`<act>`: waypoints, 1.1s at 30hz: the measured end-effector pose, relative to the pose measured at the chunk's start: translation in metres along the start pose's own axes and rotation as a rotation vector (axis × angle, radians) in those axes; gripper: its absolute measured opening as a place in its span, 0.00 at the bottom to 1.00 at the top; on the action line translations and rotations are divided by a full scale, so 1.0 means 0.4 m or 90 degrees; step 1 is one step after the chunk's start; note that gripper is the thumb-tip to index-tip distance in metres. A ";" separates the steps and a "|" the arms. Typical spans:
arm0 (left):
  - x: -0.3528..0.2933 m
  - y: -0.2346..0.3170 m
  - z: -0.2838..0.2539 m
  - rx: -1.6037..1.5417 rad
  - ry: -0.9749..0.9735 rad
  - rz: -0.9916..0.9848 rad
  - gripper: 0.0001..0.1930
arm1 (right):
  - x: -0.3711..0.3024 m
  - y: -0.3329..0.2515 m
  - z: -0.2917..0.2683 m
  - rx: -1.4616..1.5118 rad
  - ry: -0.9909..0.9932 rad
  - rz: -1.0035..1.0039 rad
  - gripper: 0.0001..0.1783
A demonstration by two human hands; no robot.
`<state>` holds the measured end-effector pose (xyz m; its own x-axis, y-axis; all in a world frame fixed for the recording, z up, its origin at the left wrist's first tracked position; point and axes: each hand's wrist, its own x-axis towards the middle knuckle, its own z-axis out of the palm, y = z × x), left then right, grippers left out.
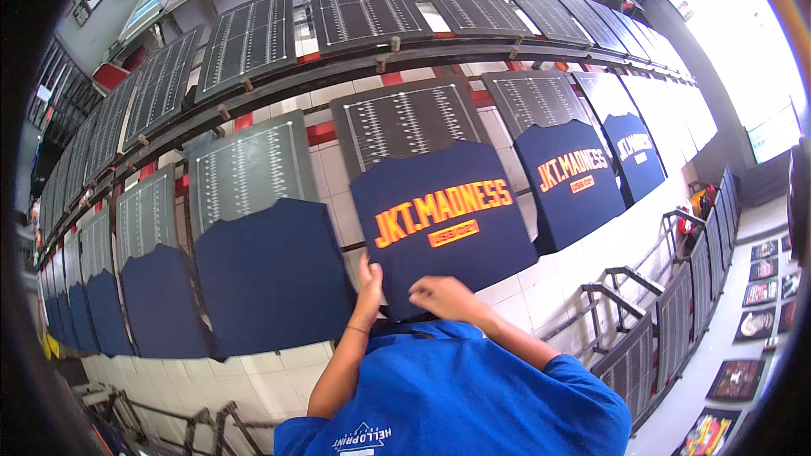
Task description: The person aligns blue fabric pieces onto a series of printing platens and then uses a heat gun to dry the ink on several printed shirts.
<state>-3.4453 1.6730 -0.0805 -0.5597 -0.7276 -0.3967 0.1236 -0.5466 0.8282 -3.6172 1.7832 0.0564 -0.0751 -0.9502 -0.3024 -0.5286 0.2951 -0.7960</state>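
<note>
Printed shirt [448, 226] lies over its dark board [407, 122], probably light and soft, best held by the edges, left hand [367, 294] alongside, right hand [449, 298] loosely curled, can't tell if either grip's closed.

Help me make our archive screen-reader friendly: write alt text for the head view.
A person's left hand is at the left edge of a navy cloth piece printed with orange lettering on a dark board, the right hand over its lower part. Plain navy pieces lie on boards to the left, printed ones to the right.
</note>
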 end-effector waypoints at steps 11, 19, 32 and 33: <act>-0.454 0.129 0.337 0.374 -0.018 0.049 0.22 | -0.154 0.103 -0.008 0.093 -0.363 -0.023 0.30; -0.056 0.116 0.470 0.641 0.323 0.149 0.21 | 0.309 -0.288 -0.600 0.496 0.053 -0.067 0.23; -0.493 0.581 0.562 0.792 0.438 0.737 0.19 | -0.229 -0.091 -0.983 0.839 0.364 -0.301 0.19; -0.504 0.541 0.556 0.802 0.412 0.666 0.19 | -0.242 -0.055 -0.931 0.827 0.408 -0.208 0.19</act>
<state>-3.4878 1.7937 0.2668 -0.2419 -0.7359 0.6324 -0.6405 0.6107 0.4656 -3.9130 1.8315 0.2985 -0.6379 -0.7699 -0.0205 0.4860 -0.3817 -0.7862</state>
